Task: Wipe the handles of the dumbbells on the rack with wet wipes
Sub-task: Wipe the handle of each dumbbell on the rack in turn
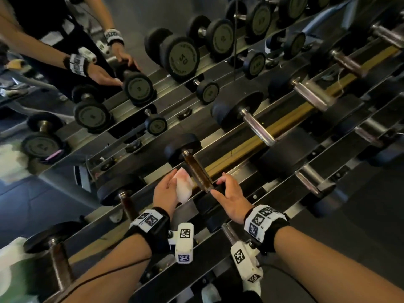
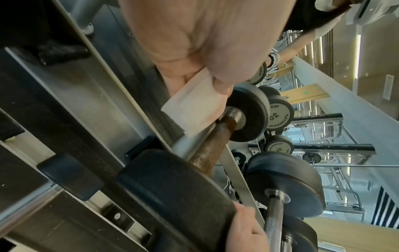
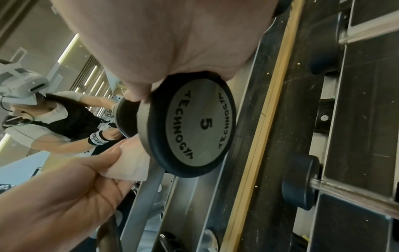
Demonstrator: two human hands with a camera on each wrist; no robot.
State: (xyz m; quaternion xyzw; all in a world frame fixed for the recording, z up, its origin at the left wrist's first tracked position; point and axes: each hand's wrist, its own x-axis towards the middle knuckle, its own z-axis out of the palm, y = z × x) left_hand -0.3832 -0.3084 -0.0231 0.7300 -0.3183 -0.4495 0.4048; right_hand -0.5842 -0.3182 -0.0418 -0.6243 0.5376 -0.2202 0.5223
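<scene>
The dumbbell (image 1: pixel 192 169) lies across the rails of the rack (image 1: pixel 247 171), its brown, rust-toned handle (image 1: pixel 197 172) bare between two black heads. The far head (image 1: pixel 182 147) sits toward the mirror; the near head (image 1: pixel 213 203) lies under the right hand. In the right wrist view the near head's grey end face reads "5".

The wipe (image 1: pixel 183 186), white and folded, is pinched in the left hand (image 1: pixel 165 191) between thumb and fingers. It hangs just beside the handle on its left; in the left wrist view its lower edge reaches the handle near the far head, though actual touch is hard to tell.

The right hand (image 1: pixel 230 197) grips the near head, fingers curled over its rim and thumb along the side. Both wrists wear black bands with white marker blocks.

More dumbbells rest on the rack on either side: a chrome-handled one (image 1: pixel 258 125) just right of the task's one and another rusty-handled one (image 1: pixel 127 204) to the left. Behind the rack a mirror (image 1: pixel 131 62) reflects dumbbells with grey faces, one marked "50", and the person's arms.
</scene>
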